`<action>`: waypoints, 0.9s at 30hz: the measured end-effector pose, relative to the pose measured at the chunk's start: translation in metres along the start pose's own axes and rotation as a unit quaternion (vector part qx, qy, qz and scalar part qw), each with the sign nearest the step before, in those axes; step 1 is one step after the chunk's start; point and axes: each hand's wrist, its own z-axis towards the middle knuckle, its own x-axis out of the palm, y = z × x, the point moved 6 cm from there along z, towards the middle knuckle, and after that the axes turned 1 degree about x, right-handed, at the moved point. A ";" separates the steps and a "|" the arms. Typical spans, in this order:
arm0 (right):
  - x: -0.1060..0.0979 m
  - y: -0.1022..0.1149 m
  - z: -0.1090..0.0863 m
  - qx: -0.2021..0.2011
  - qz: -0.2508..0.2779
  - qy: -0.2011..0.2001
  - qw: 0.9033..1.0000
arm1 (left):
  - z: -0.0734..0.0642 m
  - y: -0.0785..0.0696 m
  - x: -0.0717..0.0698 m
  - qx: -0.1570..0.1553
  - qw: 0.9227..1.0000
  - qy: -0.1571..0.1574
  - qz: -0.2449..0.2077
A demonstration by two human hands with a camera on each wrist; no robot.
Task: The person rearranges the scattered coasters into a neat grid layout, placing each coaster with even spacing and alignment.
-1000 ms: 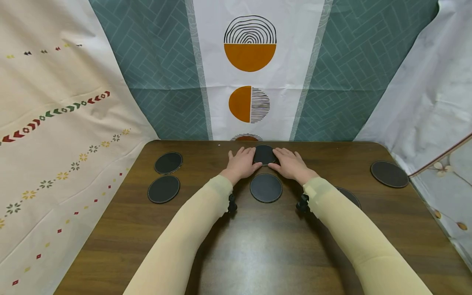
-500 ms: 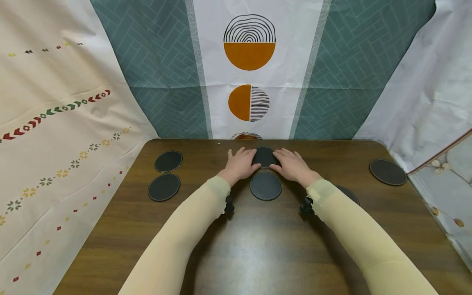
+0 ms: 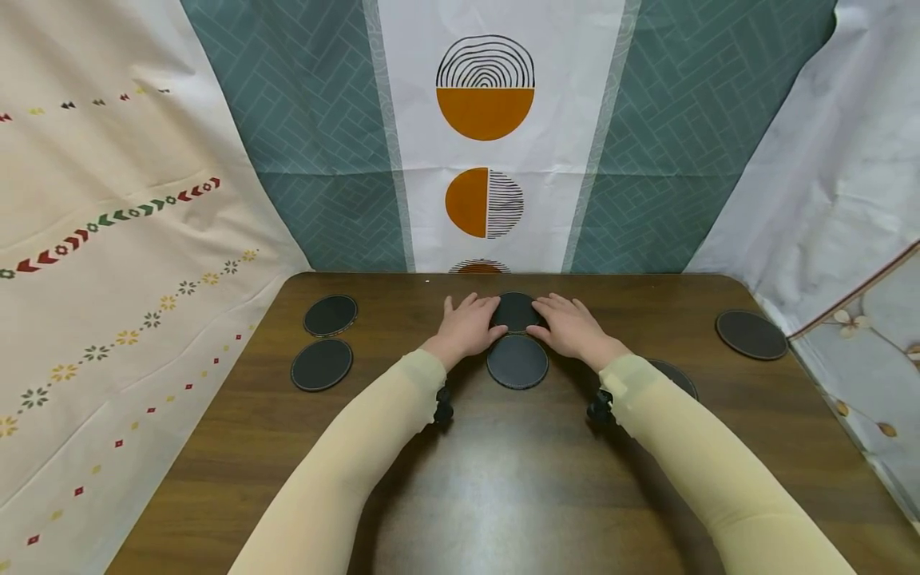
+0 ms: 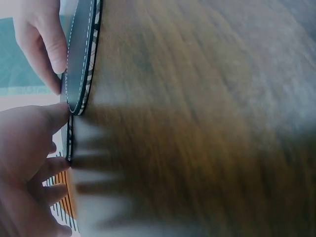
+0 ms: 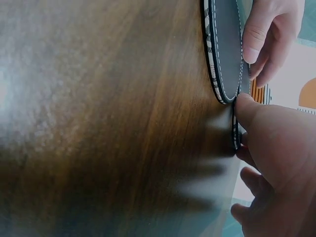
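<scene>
Two round black coasters with pale stitching lie one behind the other at the table's back middle. The far coaster [image 3: 516, 311] sits between my left hand [image 3: 467, 327] and my right hand [image 3: 571, 327]. Fingers of both hands reach along its sides, spread and fairly straight, and the thumbs touch its near edge. Closer to me is the near coaster [image 3: 517, 362], its far rim right at the far one's near rim. In the left wrist view, the left thumb meets the spot where the near coaster [image 4: 79, 54] borders the other. The right wrist view mirrors this at the near coaster [image 5: 227, 49].
On the left of the wooden table [image 3: 460, 495] lie an upper coaster [image 3: 331, 315] and a lower coaster [image 3: 322, 365]. One coaster [image 3: 751, 335] is at the far right; another coaster [image 3: 676, 377] is partly behind the right sleeve. A patterned cloth [image 3: 481, 184] hangs behind.
Both hands have drawn the far coaster toward me, from near the table's back edge until its rim reaches the near coaster's. The other coasters stay where they were.
</scene>
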 end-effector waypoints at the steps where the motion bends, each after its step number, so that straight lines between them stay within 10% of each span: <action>1: 0.000 0.000 0.000 0.000 0.000 0.000 1.000 | 0.000 0.000 0.000 0.000 1.000 0.001 -0.001; 27: -0.003 -0.005 -0.006 0.010 -0.001 -0.008 1.000 | 0.000 -0.008 -0.004 0.002 1.000 0.008 0.000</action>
